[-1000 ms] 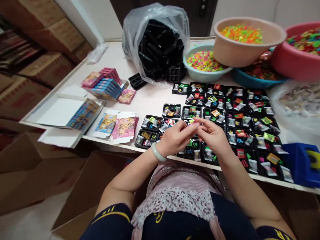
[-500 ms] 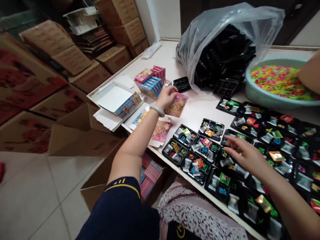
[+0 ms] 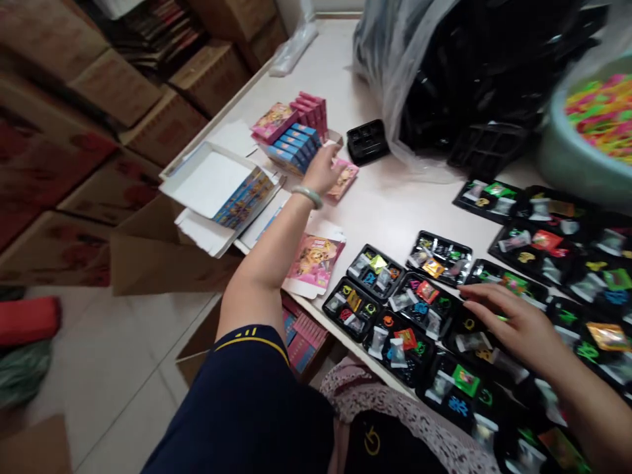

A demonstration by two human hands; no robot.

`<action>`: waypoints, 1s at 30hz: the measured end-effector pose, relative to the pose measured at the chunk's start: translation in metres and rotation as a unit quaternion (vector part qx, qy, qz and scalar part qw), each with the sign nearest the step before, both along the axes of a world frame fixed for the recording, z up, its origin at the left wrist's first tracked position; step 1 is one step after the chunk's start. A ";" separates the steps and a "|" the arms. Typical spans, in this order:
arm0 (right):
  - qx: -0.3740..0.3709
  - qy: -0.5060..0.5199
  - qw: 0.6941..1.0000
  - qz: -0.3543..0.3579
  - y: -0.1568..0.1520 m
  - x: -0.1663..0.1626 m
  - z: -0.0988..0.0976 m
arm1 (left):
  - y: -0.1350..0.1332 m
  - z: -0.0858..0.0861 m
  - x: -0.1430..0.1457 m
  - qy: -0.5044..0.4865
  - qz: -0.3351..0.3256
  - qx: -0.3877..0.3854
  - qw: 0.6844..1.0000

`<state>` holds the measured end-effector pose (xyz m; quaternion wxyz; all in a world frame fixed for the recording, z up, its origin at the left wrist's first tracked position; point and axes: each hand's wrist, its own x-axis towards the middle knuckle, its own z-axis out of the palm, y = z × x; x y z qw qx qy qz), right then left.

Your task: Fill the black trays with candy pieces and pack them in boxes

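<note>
My left hand, with a bangle on the wrist, is closed at the near edge of a small pink printed box. Part of that box is hidden behind the fingers. Beside it stand a row of blue boxes and several upright pink boxes, with another pink box lying on top. My right hand hovers, fingers apart and holding nothing, over black compartment trays filled with wrapped sweets and small coloured pieces. A flattened pink carton lies at the table's near edge.
White open box trays are stacked at the table's left. One black tray sits by a clear bag of black trays. A basin of coloured pieces stands right. Below is an open cardboard box holding packed boxes.
My left hand has carried the pink box away from me, towards the row of blue boxes. My right hand stays over the trays. The view has shifted closer and turned.
</note>
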<state>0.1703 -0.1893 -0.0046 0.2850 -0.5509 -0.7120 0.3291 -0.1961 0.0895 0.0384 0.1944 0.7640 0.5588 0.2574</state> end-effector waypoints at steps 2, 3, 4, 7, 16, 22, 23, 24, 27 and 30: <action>0.016 -0.004 1.000 0.014 0.001 -0.001 -0.003 | -0.054 0.004 -0.029 0.055 0.001 -0.033 0.998; 0.023 -0.002 1.000 0.021 0.002 -0.003 -0.003 | -0.084 0.006 -0.043 0.088 0.006 -0.063 0.994; 0.028 0.004 0.999 0.029 0.002 -0.008 -0.002 | -0.113 0.006 -0.056 0.116 0.027 -0.087 0.989; 0.029 0.034 0.997 0.061 0.003 -0.031 0.003 | -0.182 -0.002 -0.085 0.152 0.107 -0.133 0.973; -0.016 0.088 0.981 0.170 -0.017 -0.110 0.019 | -0.209 -0.030 -0.102 -0.303 0.292 -0.177 0.890; 0.067 0.099 0.986 0.114 -0.028 -0.114 0.050 | -0.232 0.027 -0.069 -0.396 0.140 -0.190 0.888; 0.103 0.098 0.986 0.086 -0.026 -0.117 0.058 | -0.238 0.035 -0.052 -0.388 0.075 -0.193 0.898; 0.135 0.091 0.985 0.057 -0.023 -0.120 0.066 | -0.245 0.042 -0.032 -0.363 0.014 -0.190 0.912; 0.159 0.066 0.984 -0.035 -0.015 -0.120 0.081 | -0.264 0.055 0.028 -0.257 -0.090 -0.108 0.956; 0.075 0.098 0.989 -0.079 -0.016 -0.098 0.085 | -0.275 0.058 0.073 -0.194 -0.132 0.019 0.972</action>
